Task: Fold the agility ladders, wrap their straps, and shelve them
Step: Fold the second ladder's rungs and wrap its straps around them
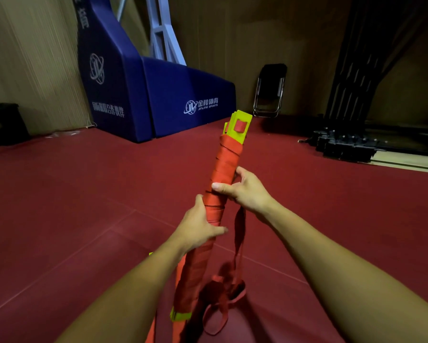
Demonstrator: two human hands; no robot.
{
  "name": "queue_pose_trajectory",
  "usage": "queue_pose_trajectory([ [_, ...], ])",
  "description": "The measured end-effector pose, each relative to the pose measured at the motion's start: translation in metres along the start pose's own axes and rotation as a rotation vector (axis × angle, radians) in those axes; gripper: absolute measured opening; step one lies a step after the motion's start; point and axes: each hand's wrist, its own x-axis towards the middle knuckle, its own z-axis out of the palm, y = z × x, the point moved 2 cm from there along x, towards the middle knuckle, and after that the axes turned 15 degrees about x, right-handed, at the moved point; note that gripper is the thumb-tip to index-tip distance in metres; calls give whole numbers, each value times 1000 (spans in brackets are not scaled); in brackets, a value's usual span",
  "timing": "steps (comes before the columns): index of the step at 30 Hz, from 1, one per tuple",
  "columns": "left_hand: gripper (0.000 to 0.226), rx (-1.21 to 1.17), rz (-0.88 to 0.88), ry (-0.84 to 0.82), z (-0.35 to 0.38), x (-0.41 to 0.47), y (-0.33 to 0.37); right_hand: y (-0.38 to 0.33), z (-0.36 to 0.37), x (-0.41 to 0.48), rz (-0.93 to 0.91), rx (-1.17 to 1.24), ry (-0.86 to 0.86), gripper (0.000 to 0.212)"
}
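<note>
Both hands clamp my folded yellow plastic agility ladder [237, 125], bound in red webbing strap [226, 159]; left hand [198, 225] grips lower, right hand [245, 189] higher; bundle tilts upward above the dark red floor [71, 194]; loose strap dangles beneath.

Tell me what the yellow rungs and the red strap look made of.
Rungs: probably rigid plastic, flat with crisp edges and a smooth matte-yellow face. Strap: woven fabric webbing, likely nylon; it wraps in flat bands and its loose end hangs limp.
</note>
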Motion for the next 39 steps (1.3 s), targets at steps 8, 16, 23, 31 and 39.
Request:
queue_pose_trajectory([
  [8, 58, 149, 0, 99, -3, 2, -6, -15, -5, -7, 75, -205, -234, 25],
  [16, 74, 56, 36, 99, -5, 0, 13, -10, -9, 2, 23, -139, 18, 48],
  [23, 63, 29, 98, 58, 5, -1, 15, -5, -4, 1, -15, -206, 200, 49],
  [31, 96, 120, 14, 178, -9, 2, 1, -19, -1, -4, 14, -171, 43, 41],
  [39, 53, -145, 23, 81, -13, 4, -9, -21, -10, -8, 65, -192, -165, 18],
])
